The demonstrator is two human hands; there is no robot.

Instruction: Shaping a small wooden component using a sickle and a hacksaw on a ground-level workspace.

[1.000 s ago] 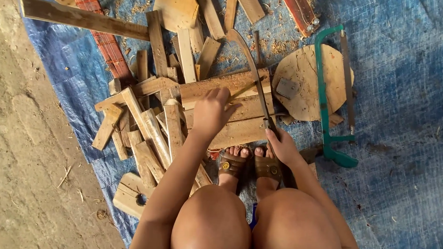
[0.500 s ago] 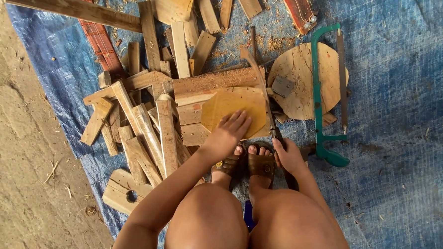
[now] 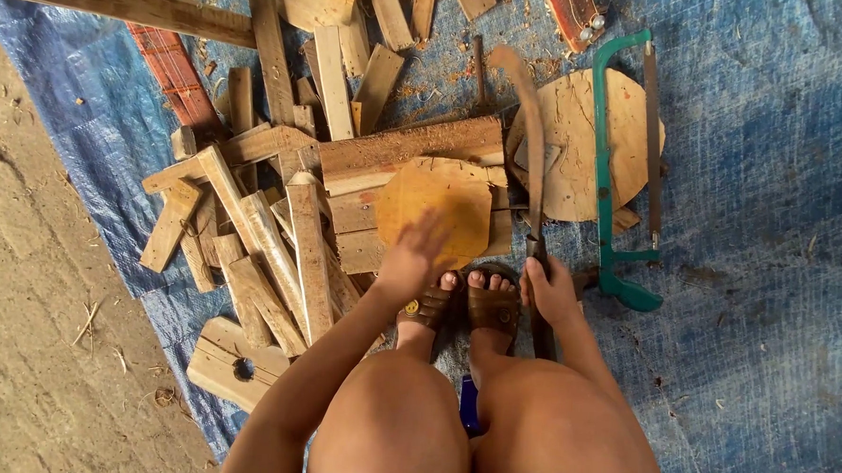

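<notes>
1. On the blue tarp [image 3: 754, 185], centre of view: a pile of offcut wood planks [image 3: 269, 249] spreads from 9 to 12 o'clock of the person's sandalled feet [image 3: 465, 305].
2. Octagonal wood piece [image 3: 434, 207] lies flat on top of thicker boards [image 3: 415, 151], at 12 o'clock of the feet; the stack likely serves as a raised block to work on.
3. Left hand [image 3: 415, 255] is blurred, fingers spread and open, over the near edge of the octagonal piece; contact cannot be confirmed. Forearm runs up from 7 o'clock, past the left knee.
4. Right hand [image 3: 551, 294] is closed around the handle of a long curved blade [image 3: 530, 128]. The blade points away toward 12 o'clock, just right of the octagonal piece and over the edge of a round wood disc [image 3: 576, 149]; it seems to be held ready beside the work.
5. Green-framed saw [image 3: 613, 179] lies at 1 o'clock across the disc, untouched.
6. Posture: crouched, knees together, both arms reaching forward outside the knees.
</notes>
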